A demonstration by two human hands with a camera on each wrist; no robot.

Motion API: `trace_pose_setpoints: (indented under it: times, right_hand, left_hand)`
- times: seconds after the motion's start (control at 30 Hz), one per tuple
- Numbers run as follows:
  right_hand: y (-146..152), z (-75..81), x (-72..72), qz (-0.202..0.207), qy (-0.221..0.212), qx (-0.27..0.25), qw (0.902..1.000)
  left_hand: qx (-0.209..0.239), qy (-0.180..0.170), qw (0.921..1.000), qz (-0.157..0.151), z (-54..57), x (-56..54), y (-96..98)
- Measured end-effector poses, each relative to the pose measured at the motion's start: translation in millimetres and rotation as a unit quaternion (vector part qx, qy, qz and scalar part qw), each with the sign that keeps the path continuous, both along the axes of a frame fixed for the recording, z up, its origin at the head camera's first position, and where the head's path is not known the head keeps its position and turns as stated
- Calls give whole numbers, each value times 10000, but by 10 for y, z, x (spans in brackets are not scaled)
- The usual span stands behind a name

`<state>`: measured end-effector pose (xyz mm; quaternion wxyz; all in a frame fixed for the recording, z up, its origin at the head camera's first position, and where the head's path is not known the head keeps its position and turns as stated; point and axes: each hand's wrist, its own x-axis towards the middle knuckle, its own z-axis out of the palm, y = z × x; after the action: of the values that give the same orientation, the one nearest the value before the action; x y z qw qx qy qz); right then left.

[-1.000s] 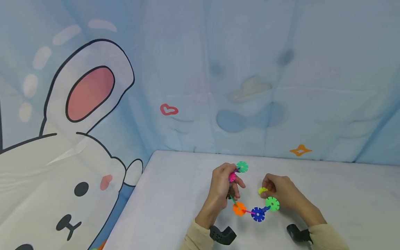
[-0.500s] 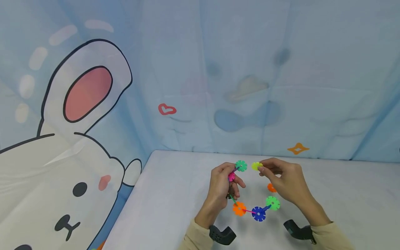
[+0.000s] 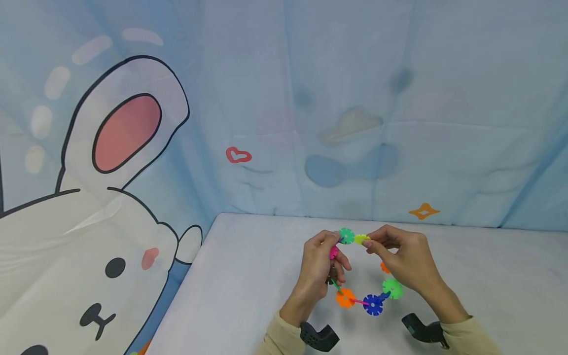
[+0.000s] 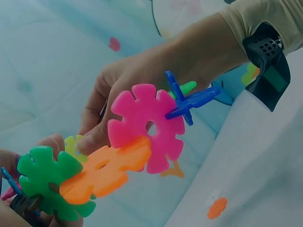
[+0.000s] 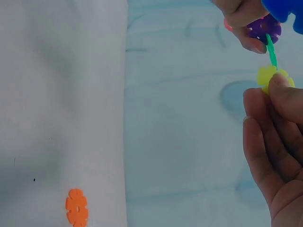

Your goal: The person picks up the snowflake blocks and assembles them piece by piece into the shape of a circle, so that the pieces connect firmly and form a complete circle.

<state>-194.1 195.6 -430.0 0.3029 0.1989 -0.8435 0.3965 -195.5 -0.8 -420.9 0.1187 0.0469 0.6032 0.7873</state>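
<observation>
My left hand [image 3: 317, 264] pinches a curved chain of interlocking snowflake discs near its upper end. A purple disc [image 5: 264, 30] is between its fingertips, with a green end disc [image 3: 347, 235] standing out beyond it. My right hand [image 3: 406, 256] pinches a yellow snowflake disc [image 3: 361, 239] between thumb and index finger, its edge right at the green disc's edge. The rest of the chain hangs below the left hand: an orange disc [image 3: 345, 298], a blue disc [image 3: 372, 305] and a light green disc [image 3: 392, 288]. In the left wrist view a pink disc [image 4: 135, 113] is near the camera.
A loose orange snowflake disc [image 5: 76, 208] lies on the white tabletop [image 3: 248, 286], partly hidden by the right hand in the head view. A blue printed curtain [image 3: 266, 98] stands behind the table. Each wrist wears a black camera mount [image 3: 319, 337].
The right hand has carried the yellow disc up and left from low by the chain's far end to the green disc. The left hand keeps its hold, shifting slightly right.
</observation>
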Motion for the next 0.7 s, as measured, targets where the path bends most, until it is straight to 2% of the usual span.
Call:
trace_pose_setpoints:
  times: [0.2,0.47,0.7]
  right_hand:
    - [-12,35,16,16,183,80,9998]
    - [-42,82,31,32,670,233,9975]
    - [-73,76,33,2,764,196,9969]
  left_hand:
    - [-143,49,9999,37,22,31,22]
    - [-400,507,9978,-150,38,69,28]
    - [-464,526,9972,-264,1,50,26]
